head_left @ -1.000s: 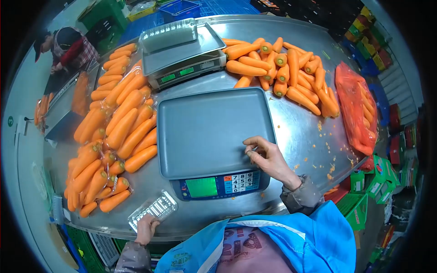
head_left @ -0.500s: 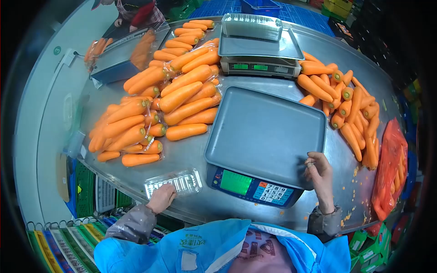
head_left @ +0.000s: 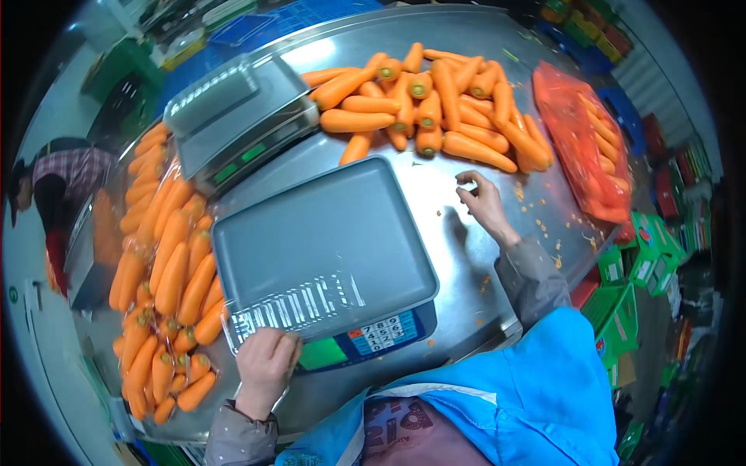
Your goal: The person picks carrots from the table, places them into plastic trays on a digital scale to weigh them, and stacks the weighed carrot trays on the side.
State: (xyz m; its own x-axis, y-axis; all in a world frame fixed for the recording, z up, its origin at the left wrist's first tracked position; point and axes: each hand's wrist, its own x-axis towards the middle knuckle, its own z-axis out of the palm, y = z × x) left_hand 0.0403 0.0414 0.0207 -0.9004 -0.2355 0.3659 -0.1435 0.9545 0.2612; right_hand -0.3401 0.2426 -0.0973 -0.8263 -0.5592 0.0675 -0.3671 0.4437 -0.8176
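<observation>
My left hand (head_left: 266, 361) grips the near left end of a clear plastic tray (head_left: 311, 301). That tray is over the lower left part of the grey weighing pan of the digital scale (head_left: 334, 225); whether it touches the pan I cannot tell. Part of the scale's green display shows beside my knuckles. My right hand (head_left: 485, 203) is held over the metal table to the right of the scale, fingers curled slightly and apart, holding nothing. Just beyond it lies a heap of loose carrots (head_left: 474, 144).
Wrapped carrots (head_left: 172, 279) are piled left of the scale. Behind stands a second scale (head_left: 249, 109) with stacked clear trays (head_left: 214, 97). A red bag of carrots (head_left: 583, 147) lies at the right edge above green crates (head_left: 618, 326). A person (head_left: 70, 179) stands far left.
The view has swung to the right. My left hand has lifted the clear tray from the table to over the scale. My right hand has moved from the scale's edge toward the loose carrots.
</observation>
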